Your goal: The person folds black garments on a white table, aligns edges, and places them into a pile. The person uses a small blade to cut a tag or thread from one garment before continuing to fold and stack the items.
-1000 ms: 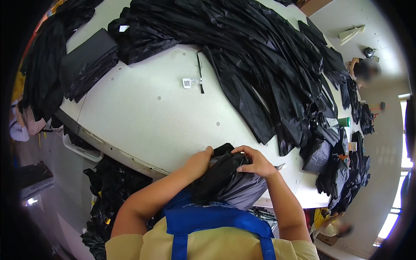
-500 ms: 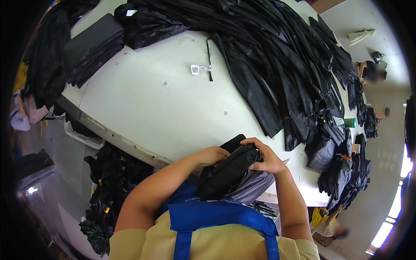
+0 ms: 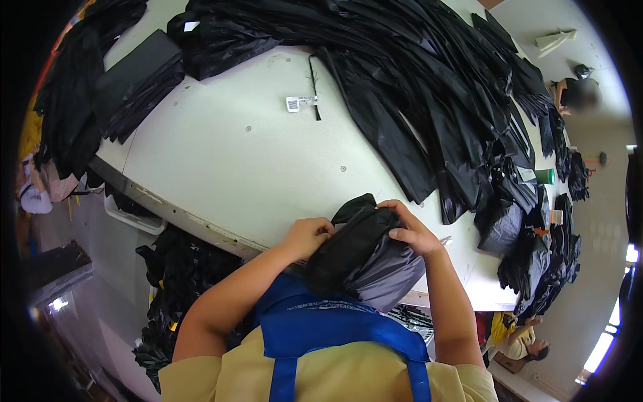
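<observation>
A bundle of thin black fabric, with a greyish sheen along its right side, is held up over the near table edge in front of my blue apron. My left hand is closed at the bundle's upper left edge, its fingertips pinched on the cloth. On the other side my right hand grips the bundle's upper right, thumb on the near face and fingers over the top. Its lower end rests close to the apron. The inside of the bundle is hidden.
The white table carries a long heap of black fabric pieces along its far and right sides. A folded black stack lies left, a white tag mid-table. A green cylinder stands right. Other people work nearby.
The bundle has spread wider, and more of its greyish side shows. My left hand has shifted slightly left along its edge. The view has turned slightly.
</observation>
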The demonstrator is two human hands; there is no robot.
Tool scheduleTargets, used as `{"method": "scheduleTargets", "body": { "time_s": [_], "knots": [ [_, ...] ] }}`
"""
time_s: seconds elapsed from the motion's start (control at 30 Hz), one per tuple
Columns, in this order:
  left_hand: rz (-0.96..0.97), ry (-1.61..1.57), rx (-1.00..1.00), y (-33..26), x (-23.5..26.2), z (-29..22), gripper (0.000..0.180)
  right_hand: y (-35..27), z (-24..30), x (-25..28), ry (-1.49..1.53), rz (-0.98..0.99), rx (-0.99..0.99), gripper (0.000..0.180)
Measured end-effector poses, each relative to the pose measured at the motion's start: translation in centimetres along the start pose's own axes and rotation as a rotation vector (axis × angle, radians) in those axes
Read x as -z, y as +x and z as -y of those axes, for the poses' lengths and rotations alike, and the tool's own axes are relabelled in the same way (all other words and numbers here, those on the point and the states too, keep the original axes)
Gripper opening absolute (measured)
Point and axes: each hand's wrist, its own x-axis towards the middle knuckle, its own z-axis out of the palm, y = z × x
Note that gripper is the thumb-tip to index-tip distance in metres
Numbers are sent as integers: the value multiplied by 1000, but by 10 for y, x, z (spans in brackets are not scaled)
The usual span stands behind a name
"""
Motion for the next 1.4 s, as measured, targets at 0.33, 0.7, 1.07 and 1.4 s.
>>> {"method": "scheduleTargets", "body": {
  "time_s": [0.33,0.7,1.07,1.4],
  "knots": [
    [-392,385,-205,14,-4,-40,21,12,-10,-15,-519,-242,166,28],
    [-555,550,-505,17,2,-81,13,29,-47,-39,-548,-532,424,44],
    [-443,670,-479,11,11,-59,12,85,-54,-38,-755,-716,78,48],
    [-110,-155,419,-44,-4,34,20,-23,-44,-63,-626,-356,636,67]
  ]
}}
